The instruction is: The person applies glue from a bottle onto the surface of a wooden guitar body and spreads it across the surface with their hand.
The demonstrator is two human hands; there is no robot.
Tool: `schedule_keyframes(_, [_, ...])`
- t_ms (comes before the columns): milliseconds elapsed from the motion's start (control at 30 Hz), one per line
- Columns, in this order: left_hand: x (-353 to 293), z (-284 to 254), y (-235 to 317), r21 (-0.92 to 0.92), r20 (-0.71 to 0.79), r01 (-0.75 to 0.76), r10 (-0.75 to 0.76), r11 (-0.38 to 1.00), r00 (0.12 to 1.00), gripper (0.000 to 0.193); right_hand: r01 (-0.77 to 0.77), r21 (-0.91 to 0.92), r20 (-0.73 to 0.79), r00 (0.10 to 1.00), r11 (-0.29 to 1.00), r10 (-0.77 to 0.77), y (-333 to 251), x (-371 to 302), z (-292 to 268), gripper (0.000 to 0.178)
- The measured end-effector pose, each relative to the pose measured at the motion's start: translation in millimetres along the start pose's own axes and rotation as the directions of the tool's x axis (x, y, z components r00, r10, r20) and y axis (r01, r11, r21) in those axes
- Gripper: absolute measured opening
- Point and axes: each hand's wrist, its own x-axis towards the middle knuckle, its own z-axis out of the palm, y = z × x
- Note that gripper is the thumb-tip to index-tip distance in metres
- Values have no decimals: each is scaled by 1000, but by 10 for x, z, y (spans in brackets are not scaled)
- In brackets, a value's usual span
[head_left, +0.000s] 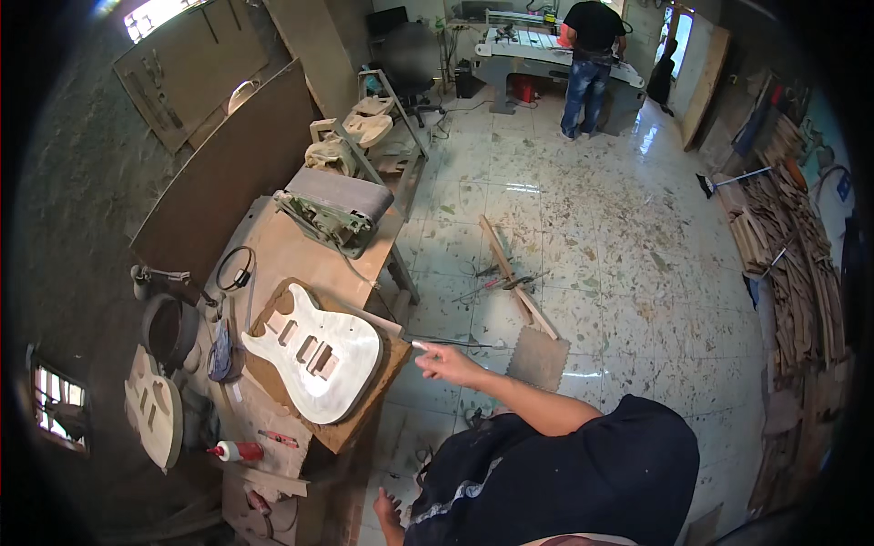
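A white electric guitar body (355, 344) with routed cavities lies flat on a brown board (387, 369) at the near end of the workbench. My right hand (446, 364) is held out just right of that board, apart from it. Its fingers are stretched and spread, with a whitish fingertip and nothing visibly held. Low in the view, my left hand (389, 510) hangs beside the bench near my dark clothing. The fingers there are apart and hold nothing I can see.
A belt sander (337, 200) stands farther along the bench. A red-and-white bottle (238, 451) lies at the near left, by another guitar body (159, 419). Crossed timber (510, 273) lies on the littered floor. Wood strips (801, 246) pile up right; a person (594, 64) stands far off.
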Motion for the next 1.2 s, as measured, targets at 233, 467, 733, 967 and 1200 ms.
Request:
schedule_keyframes(233, [505, -186, -529, -80, 103, 75, -67, 994, 992, 71, -74, -36, -13, 997, 997, 73, 46, -18, 149, 63])
schedule_keyframes(467, [778, -566, -722, -19, 128, 138, -135, 990, 983, 73, -63, -46, -51, 997, 997, 61, 3, -12, 468, 60])
schedule_keyframes(733, [709, -885, -289, -2, 77, 59, -58, 998, 995, 75, -53, -22, -77, 996, 998, 52, 105, -58, 891, 61])
schedule_keyframes(967, [881, -1017, -30, -157, 99, -4, 19, 988, 995, 77, -49, -49, -157, 987, 998, 41, 171, -87, 1058, 59])
schedule_keyframes(1200, [943, -1099, -85, 53, 70, 6, -10, 999, 998, 73, 167, -466, -194, 939, 869, -284, 364, -130, 1162, 55])
